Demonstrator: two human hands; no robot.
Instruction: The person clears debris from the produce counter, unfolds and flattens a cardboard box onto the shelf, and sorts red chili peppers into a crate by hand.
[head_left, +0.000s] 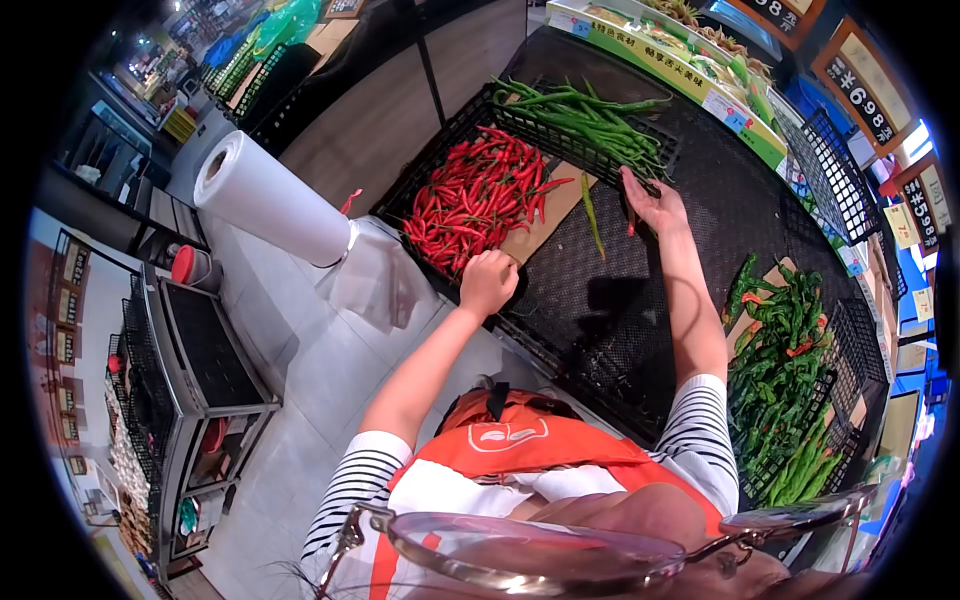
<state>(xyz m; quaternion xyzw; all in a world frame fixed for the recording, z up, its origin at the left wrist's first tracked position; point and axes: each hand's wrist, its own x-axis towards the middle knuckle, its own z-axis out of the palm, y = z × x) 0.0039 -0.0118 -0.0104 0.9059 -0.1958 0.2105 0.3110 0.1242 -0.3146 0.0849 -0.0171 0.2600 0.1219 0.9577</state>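
Red chili peppers (pixel 470 195) fill much of a black crate lined with cardboard (pixel 545 222). My left hand (pixel 489 282) is closed at the crate's near edge, just below the red peppers; what its fingers grip, if anything, is hidden. Long green peppers (pixel 585 120) lie in a black crate behind. My right hand (pixel 655 205) is at the near right corner of the green pepper crate, fingers spread, palm partly up. A single yellow-green pepper (pixel 591 215) lies between my hands, and a small red pepper (pixel 631 218) is beside my right fingers.
Dark green peppers (pixel 785 340) lie in crates at the right. A roll of plastic bags (pixel 275 195) stands on the left, above the tiled floor (pixel 290 400). Price signs (pixel 860 85) and packaged goods (pixel 690 60) line the back. A metal rack (pixel 215 350) stands far left.
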